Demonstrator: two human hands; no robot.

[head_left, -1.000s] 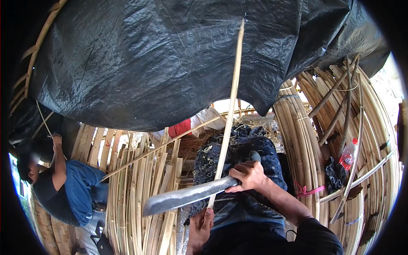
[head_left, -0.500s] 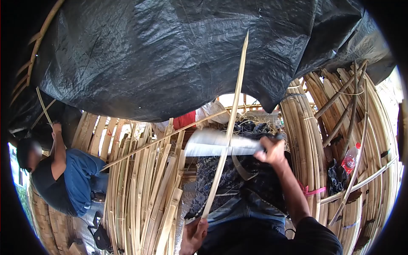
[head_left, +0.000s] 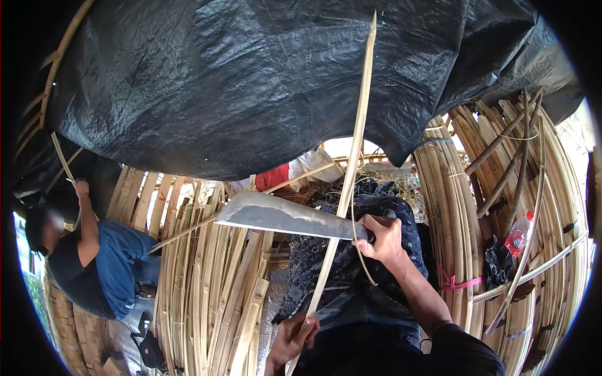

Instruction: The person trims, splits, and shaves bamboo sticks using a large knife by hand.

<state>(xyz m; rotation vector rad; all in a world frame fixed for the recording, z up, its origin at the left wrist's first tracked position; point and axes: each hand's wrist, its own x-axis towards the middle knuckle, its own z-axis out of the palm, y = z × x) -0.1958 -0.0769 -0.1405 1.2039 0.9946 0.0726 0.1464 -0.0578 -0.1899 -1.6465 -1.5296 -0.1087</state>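
My left hand (head_left: 293, 335), low in the head view, is closed around the lower part of a long, pale bamboo strip (head_left: 357, 138). The strip slants upward away from me to a pointed tip. My right hand (head_left: 382, 237) grips the handle of a machete (head_left: 276, 213), whose broad grey blade points left and lies across the strip near the handle end. A thin curled shaving (head_left: 365, 266) hangs beside my right fingers, over the dark patterned cloth (head_left: 313, 263) on my lap. Whether the shaving is still joined to the strip cannot be made out.
Many split bamboo slats (head_left: 207, 282) stand at the left, and bundled bamboo (head_left: 448, 200) at the right. Black plastic sheeting (head_left: 251, 81) hangs ahead. Another person (head_left: 119, 263) sits at the left holding a strip. A clear bottle (head_left: 519, 235) with a red cap is at the right.
The bamboo strip has slid upward, its tip now higher, and my left hand has risen slightly. My right hand and the machete have moved left and nearer to me.
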